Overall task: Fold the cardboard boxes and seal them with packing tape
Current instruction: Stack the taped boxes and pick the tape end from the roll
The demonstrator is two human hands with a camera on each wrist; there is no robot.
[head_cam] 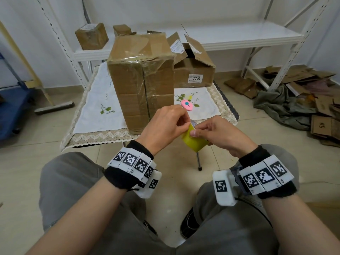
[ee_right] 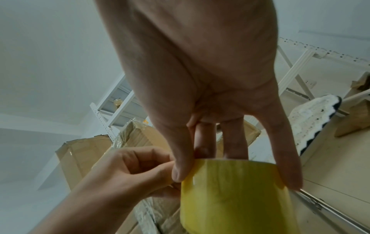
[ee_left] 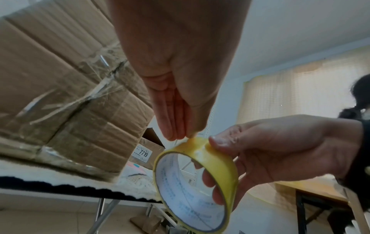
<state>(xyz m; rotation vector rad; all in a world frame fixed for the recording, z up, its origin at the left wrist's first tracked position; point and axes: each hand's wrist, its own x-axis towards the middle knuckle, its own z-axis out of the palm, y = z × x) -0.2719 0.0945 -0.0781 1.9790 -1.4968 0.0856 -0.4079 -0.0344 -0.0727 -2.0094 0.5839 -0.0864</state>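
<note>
Far left on the floor: a blue cart (head_cam: pixel 11 111) and a long-handled wooden broom (head_cam: pixel 36 83), beside a white metal shelf rack (head_cam: pixel 239 36) carrying a small brown cardboard cube (head_cam: pixel 91 36) at its left end. In front of the rack, a small folding table under a white embroidered lace-edged cloth (head_cam: pixel 95 111). Near the table's front edge, about midway along it, a tall brown cardboard box (head_cam: pixel 141 85) standing upright, its seams covered in wrinkled clear tape. Behind it, toward the back right corner, a lower brown cardboard box with open flaps and a white label reading 7719 (head_cam: pixel 195 72). On the cloth just right of the tall box, a small pink oval cutter with a blue dot (head_cam: pixel 187 105).

Off the table's front edge, above the lap, both hands meeting on a yellow roll of packing tape with a white inner core (ee_left: pixel 197 185). Left hand (head_cam: pixel 163 129) with fingers bunched, fingertips (ee_left: pixel 176 134) pinching at the roll's outer surface near the top. Right hand (head_cam: pixel 220 135) clamped around the roll, thumb on the outer band, fingers hooked through the core. Black wristbands with white marker blocks on both wrists.

Far right on the floor: a heap of flattened brown cardboard sheets (head_cam: pixel 303 92) and a crumpled grey-green cloth (head_cam: pixel 281 107).
</note>
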